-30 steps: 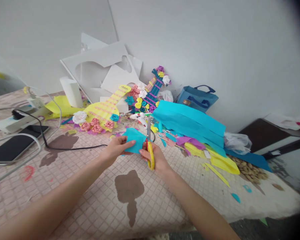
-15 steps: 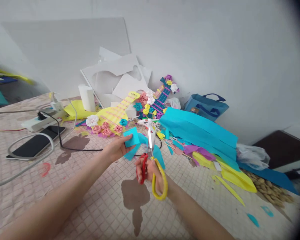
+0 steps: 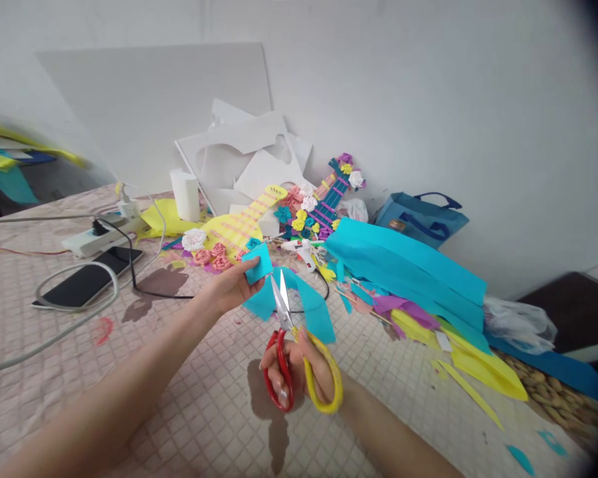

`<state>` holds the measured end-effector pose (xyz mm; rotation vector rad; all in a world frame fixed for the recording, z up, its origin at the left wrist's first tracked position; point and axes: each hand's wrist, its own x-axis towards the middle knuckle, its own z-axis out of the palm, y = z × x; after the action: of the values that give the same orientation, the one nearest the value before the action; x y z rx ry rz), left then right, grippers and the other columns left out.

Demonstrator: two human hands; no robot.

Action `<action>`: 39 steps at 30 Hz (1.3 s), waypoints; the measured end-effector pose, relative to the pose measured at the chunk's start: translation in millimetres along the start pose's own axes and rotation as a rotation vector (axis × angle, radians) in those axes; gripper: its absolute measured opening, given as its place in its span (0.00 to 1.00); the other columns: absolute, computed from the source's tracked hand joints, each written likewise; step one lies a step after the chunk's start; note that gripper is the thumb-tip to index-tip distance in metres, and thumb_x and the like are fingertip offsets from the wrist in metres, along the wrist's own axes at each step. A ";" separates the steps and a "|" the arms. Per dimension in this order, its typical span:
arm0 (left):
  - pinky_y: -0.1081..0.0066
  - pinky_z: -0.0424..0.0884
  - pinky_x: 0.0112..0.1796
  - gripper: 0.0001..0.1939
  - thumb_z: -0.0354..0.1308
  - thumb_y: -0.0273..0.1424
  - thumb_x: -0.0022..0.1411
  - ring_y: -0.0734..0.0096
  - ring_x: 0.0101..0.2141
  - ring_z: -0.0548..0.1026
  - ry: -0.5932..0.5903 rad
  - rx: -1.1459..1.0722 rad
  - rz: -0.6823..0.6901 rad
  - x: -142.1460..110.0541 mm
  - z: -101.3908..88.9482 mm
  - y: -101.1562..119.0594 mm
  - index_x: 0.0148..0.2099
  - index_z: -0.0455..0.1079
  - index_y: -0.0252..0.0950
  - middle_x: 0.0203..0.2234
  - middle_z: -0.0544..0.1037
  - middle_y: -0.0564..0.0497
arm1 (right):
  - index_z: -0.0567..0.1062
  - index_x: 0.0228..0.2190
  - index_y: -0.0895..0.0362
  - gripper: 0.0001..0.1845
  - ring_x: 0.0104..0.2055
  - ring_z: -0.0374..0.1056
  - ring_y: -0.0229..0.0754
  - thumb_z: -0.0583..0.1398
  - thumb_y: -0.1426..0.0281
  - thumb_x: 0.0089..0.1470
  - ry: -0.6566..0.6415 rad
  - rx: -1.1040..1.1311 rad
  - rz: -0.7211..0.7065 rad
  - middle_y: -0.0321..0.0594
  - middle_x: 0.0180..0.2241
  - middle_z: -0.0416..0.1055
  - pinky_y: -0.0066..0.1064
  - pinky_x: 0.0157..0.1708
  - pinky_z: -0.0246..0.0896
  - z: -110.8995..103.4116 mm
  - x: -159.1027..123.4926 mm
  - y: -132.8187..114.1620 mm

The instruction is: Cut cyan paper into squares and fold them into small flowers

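Mid-frame, the left-hand grip (image 3: 236, 287) pinches a small turquoise paper square (image 3: 263, 261); the right-hand grip (image 3: 299, 365) has red-and-yellow-handled metal scissors (image 3: 282, 311), blades apart. Cutting step, I reckon; next snip needs steady paper.

Diamond-grid tabletop (image 3: 219, 411). White glue gun (image 3: 306, 257) lies on it. Left of glue gun: yellow paper guitar (image 3: 229, 229); farther left, phone (image 3: 87, 280), power strip (image 3: 82, 244). Right: large turquoise paper (image 3: 413, 272), thin yellow strip (image 3: 471, 395).
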<state>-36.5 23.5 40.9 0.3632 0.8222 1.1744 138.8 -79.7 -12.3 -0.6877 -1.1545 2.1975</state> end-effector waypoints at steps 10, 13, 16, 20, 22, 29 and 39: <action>0.74 0.74 0.24 0.05 0.59 0.21 0.58 0.75 0.21 0.75 -0.029 0.025 0.030 3.2 -2.5 -3.7 0.30 0.69 0.33 0.22 0.76 0.55 | 0.74 0.30 0.62 0.43 0.16 0.59 0.33 0.49 0.34 0.42 0.028 0.042 -0.016 0.35 0.18 0.63 0.25 0.17 0.57 -5.9 2.7 5.7; 0.73 0.73 0.25 0.04 0.61 0.22 0.56 0.76 0.22 0.74 -0.062 0.055 0.027 1.0 -2.0 -5.7 0.31 0.70 0.33 0.23 0.77 0.55 | 0.73 0.31 0.63 0.42 0.16 0.60 0.34 0.49 0.35 0.44 0.027 0.048 -0.038 0.35 0.18 0.63 0.26 0.17 0.57 -5.5 2.7 4.5; 0.73 0.73 0.26 0.05 0.65 0.24 0.53 0.75 0.24 0.75 -0.121 0.087 0.048 -2.0 -1.8 -8.5 0.30 0.70 0.34 0.24 0.76 0.56 | 0.72 0.31 0.64 0.42 0.16 0.61 0.34 0.48 0.36 0.46 0.025 0.052 -0.053 0.36 0.19 0.63 0.27 0.18 0.57 -8.3 3.4 5.3; 0.75 0.71 0.27 0.10 0.70 0.25 0.45 0.76 0.27 0.74 -0.231 0.186 0.104 -2.2 -4.6 -12.1 0.28 0.71 0.33 0.24 0.75 0.56 | 0.72 0.30 0.63 0.42 0.16 0.61 0.35 0.47 0.35 0.46 0.022 0.057 -0.066 0.36 0.19 0.63 0.27 0.17 0.56 -11.7 4.0 6.3; 0.77 0.69 0.28 0.11 0.71 0.25 0.43 0.78 0.26 0.73 -0.267 0.230 0.115 -1.0 -6.4 -13.1 0.29 0.72 0.32 0.25 0.76 0.55 | 0.72 0.31 0.63 0.42 0.16 0.61 0.35 0.48 0.35 0.45 0.011 0.063 -0.059 0.36 0.19 0.63 0.27 0.17 0.56 -11.6 3.9 5.5; 0.78 0.68 0.29 0.14 0.72 0.26 0.42 0.80 0.26 0.71 -0.310 0.265 0.115 0.4 -7.4 -13.5 0.32 0.74 0.31 0.27 0.76 0.53 | 0.73 0.32 0.64 0.43 0.17 0.60 0.35 0.45 0.36 0.48 0.010 0.086 -0.116 0.37 0.19 0.63 0.28 0.18 0.58 -9.8 3.8 3.1; 0.79 0.68 0.28 0.15 0.73 0.28 0.41 0.81 0.25 0.70 -0.326 0.296 0.160 -2.3 -5.4 -16.7 0.33 0.73 0.32 0.26 0.75 0.54 | 0.71 0.31 0.62 0.41 0.18 0.59 0.34 0.47 0.35 0.46 0.017 0.098 -0.136 0.34 0.19 0.61 0.28 0.19 0.58 -11.3 2.4 1.5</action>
<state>-29.7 14.4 27.4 0.8546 0.6888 1.1021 144.2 -72.4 -19.6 -0.5689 -1.0454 2.1141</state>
